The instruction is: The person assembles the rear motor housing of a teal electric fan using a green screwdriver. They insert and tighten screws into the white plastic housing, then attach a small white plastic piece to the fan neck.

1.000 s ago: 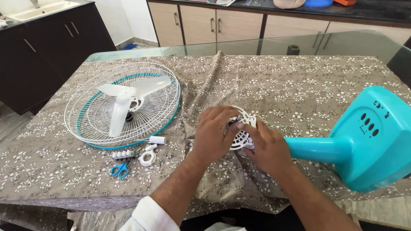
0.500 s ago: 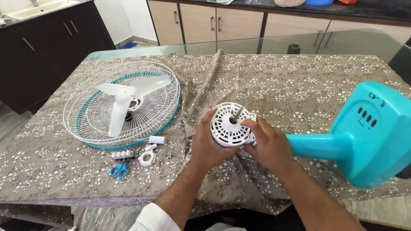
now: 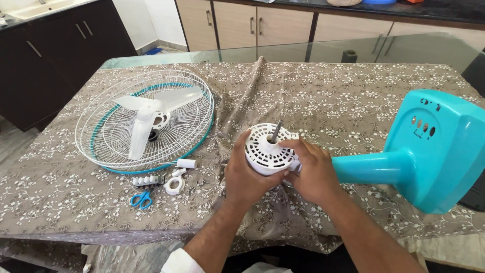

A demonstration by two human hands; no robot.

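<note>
Head view: a glass-edged table (image 3: 323,53) is covered by a brown floral cloth (image 3: 328,96), bunched into a ridge running up the middle.

Largest item: the turquoise fan base (image 3: 439,146), lying tilted at the right, with its turquoise neck (image 3: 369,168) pointing left toward the hands. The whole stand appears to be laid down so the motor end can be reached from the seat.

Next: the white wire guard (image 3: 146,124) with a turquoise rim, laid flat at the left, well apart from the hands. The white blade (image 3: 146,114) is rested inside it, probably so it cannot slide around.

Centre: the white vented motor housing (image 3: 268,149) is held at the end of the neck, face turned upward, with the metal shaft (image 3: 276,131) sticking up out of its middle. The left hand (image 3: 245,174) is cupped around the housing's left side and underside, thumb up along the rim: a firm wrap, likely for steadying. The right hand (image 3: 310,172) is clasped over the right edge where housing meets neck, fingers curled onto the face near the shaft. Both grips are closed on the housing; nothing is released.

Small parts are grouped just below the guard: a white cap (image 3: 186,163), a white ring nut (image 3: 174,185), a white ribbed piece (image 3: 145,180), and blue-handled scissors (image 3: 141,198). All within the left hand's reach, none touched.
</note>
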